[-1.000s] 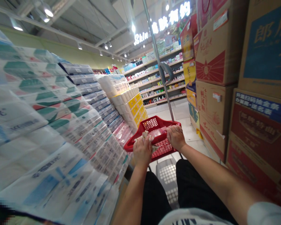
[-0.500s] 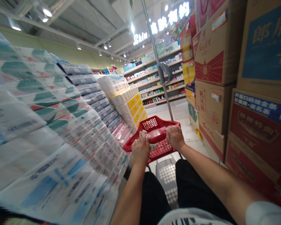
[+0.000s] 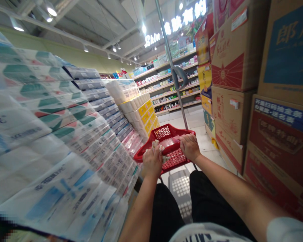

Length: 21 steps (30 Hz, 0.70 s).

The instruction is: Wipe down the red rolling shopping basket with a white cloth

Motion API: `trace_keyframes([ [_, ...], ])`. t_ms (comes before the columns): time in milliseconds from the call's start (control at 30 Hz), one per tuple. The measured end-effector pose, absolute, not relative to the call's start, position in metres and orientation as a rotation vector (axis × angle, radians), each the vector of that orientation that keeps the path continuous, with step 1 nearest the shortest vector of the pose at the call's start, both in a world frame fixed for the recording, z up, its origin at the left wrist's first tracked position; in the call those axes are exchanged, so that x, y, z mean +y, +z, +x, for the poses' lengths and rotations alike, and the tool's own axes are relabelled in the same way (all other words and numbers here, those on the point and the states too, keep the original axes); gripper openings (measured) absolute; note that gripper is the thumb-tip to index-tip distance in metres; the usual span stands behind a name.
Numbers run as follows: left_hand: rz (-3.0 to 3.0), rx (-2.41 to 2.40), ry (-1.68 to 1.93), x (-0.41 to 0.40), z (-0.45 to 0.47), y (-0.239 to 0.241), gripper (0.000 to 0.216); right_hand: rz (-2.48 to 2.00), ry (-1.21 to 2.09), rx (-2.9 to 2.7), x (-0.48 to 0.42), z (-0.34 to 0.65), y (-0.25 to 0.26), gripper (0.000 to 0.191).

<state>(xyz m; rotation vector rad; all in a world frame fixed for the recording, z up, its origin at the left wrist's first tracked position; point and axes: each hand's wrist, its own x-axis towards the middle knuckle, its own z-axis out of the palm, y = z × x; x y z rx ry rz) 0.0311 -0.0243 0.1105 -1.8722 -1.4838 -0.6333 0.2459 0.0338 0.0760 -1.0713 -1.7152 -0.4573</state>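
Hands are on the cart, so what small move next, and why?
I'd probably slide your left hand, with what looks like a crumpled cloth, along the red cart handle toward your right hand: the cloth is bunched toward the handle's left, an uncovered stretch lies between your hands, and your right hand grips farther right, which may steady it.

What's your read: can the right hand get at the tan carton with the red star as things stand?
Probably not as is: the right hand is wrapped around the red cart handle, and the tan carton sits higher, off to the right. Nothing visible blocks the way between them, though.
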Motion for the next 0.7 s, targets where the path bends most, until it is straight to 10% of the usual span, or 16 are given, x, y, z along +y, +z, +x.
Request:
trace_keyframes([
  [700,-1.880,-1.477,-0.699,-0.0275,0.0219,0.1054,0.036,-1.077,-0.471,-1.726,0.0319,0.2457,0.0754,0.020],
])
